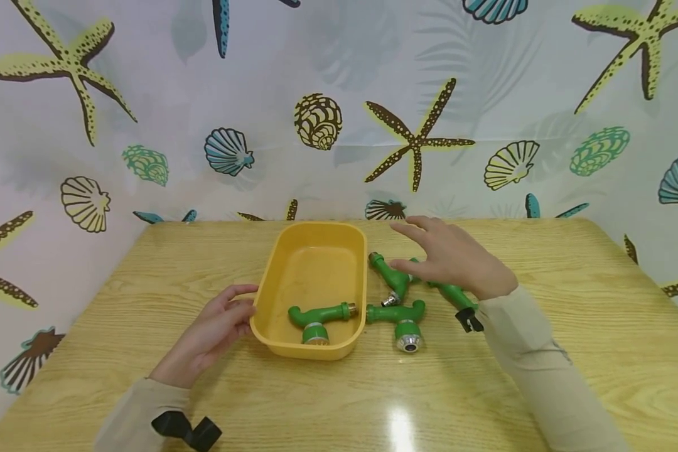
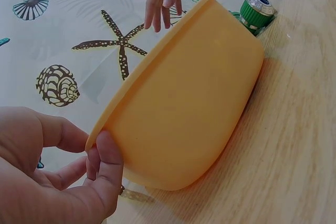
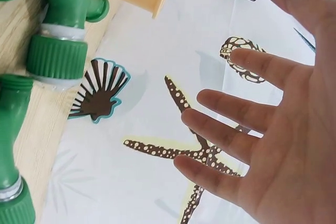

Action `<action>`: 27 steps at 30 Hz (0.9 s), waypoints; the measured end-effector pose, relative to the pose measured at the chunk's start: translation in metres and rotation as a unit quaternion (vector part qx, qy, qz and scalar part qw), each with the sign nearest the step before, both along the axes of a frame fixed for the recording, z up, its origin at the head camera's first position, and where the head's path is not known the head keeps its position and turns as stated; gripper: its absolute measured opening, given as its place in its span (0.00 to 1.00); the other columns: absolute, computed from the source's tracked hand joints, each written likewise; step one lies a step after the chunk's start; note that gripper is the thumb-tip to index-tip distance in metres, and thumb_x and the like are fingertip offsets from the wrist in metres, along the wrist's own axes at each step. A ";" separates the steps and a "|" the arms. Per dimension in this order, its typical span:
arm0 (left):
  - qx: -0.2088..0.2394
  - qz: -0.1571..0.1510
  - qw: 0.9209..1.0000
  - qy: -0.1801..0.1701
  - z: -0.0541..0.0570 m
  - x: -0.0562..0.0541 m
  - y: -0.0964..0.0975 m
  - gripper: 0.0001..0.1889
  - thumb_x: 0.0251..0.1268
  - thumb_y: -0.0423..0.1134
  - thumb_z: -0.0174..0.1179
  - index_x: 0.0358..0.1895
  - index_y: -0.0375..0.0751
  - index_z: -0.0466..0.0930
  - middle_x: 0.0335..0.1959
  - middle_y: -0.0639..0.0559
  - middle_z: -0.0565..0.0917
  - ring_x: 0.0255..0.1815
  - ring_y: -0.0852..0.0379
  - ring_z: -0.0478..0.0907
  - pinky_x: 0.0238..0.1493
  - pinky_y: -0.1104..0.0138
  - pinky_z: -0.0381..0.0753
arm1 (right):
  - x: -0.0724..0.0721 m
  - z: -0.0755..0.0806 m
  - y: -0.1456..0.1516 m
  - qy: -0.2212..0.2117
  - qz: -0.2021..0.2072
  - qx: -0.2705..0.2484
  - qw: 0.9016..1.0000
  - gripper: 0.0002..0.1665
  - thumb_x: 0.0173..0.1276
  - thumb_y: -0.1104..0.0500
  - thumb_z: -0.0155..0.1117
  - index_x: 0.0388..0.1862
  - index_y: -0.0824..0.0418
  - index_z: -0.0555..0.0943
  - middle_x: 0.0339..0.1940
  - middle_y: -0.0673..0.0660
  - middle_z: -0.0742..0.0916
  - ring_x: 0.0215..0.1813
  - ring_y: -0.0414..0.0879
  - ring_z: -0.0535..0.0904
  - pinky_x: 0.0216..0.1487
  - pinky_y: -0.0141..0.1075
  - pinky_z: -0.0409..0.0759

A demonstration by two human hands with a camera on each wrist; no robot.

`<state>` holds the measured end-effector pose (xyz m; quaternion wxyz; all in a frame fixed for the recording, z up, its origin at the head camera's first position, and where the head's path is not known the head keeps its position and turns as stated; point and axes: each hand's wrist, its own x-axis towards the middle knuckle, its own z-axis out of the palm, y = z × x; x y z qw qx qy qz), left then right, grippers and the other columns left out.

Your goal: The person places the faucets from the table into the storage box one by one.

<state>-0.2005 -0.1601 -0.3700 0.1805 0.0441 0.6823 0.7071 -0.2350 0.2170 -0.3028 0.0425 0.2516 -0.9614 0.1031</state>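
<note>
A yellow plastic basin (image 1: 311, 251) stands on the table, and my left hand (image 1: 217, 333) pinches its left rim. In the left wrist view, the thumb and a finger of that hand (image 2: 63, 156) meet at the rim of the basin (image 2: 184, 93). One green tap (image 1: 316, 317) lies inside the basin near its front wall. My right hand (image 1: 449, 257) is raised over the green taps to the basin's right, fingers spread and holding nothing. Beneath or beside it lie one tap (image 1: 390, 276), another tap (image 1: 398, 314) with a silver end, and a partly hidden tap (image 1: 454, 295).
The wooden table (image 1: 570, 351) extends on both sides of the basin. Behind it hangs a white cloth (image 1: 350, 176) printed with starfish and shells. Black straps (image 1: 186, 430) are on both wrists, over beige sleeves.
</note>
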 end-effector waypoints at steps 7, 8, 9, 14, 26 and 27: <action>-0.005 0.004 1.000 0.000 -0.001 0.000 -0.002 0.23 0.71 0.26 0.45 0.66 0.27 0.53 0.45 0.42 0.78 0.37 0.56 0.77 0.38 0.68 0.79 | 0.006 -0.009 0.010 -0.009 -0.017 0.000 1.000 0.41 0.68 0.41 0.60 0.72 0.62 0.66 0.68 0.70 0.69 0.65 0.68 0.65 0.60 0.62 0.65; -0.004 0.004 1.000 0.000 -0.001 0.000 -0.002 0.23 0.71 0.26 0.45 0.66 0.27 0.53 0.45 0.42 0.78 0.37 0.56 0.77 0.38 0.68 0.79 | 0.006 -0.011 0.011 -0.008 -0.018 0.000 1.000 0.41 0.68 0.41 0.61 0.72 0.62 0.66 0.68 0.71 0.69 0.65 0.68 0.66 0.59 0.62 0.65; -0.003 0.003 1.000 0.001 -0.002 0.000 -0.002 0.23 0.71 0.26 0.45 0.66 0.26 0.53 0.45 0.43 0.79 0.37 0.56 0.78 0.38 0.68 0.79 | 0.006 -0.012 0.012 -0.007 -0.019 -0.001 1.000 0.41 0.68 0.41 0.61 0.72 0.62 0.67 0.68 0.71 0.69 0.64 0.68 0.67 0.59 0.62 0.66; 0.002 -0.006 1.000 0.002 -0.001 0.000 -0.001 0.24 0.72 0.27 0.45 0.67 0.26 0.52 0.44 0.44 0.79 0.37 0.56 0.78 0.38 0.67 0.79 | 0.008 -0.016 0.019 -0.003 -0.033 -0.003 0.999 0.41 0.67 0.41 0.61 0.71 0.63 0.67 0.67 0.71 0.69 0.64 0.68 0.66 0.58 0.61 0.67; 0.000 0.004 1.000 -0.007 0.000 0.000 -0.001 0.23 0.72 0.27 0.45 0.67 0.27 0.53 0.46 0.42 0.78 0.38 0.56 0.78 0.39 0.67 0.79 | 0.013 -0.013 0.037 -0.003 -0.055 -0.001 0.998 0.39 0.69 0.43 0.60 0.70 0.64 0.67 0.67 0.72 0.69 0.64 0.70 0.66 0.58 0.63 0.66; 0.000 0.003 1.000 -0.008 0.000 0.001 -0.001 0.23 0.72 0.27 0.46 0.67 0.27 0.53 0.46 0.42 0.78 0.38 0.55 0.78 0.39 0.67 0.79 | 0.013 -0.014 0.038 -0.006 -0.057 0.001 0.998 0.39 0.69 0.43 0.60 0.71 0.64 0.67 0.67 0.72 0.69 0.64 0.70 0.66 0.58 0.63 0.66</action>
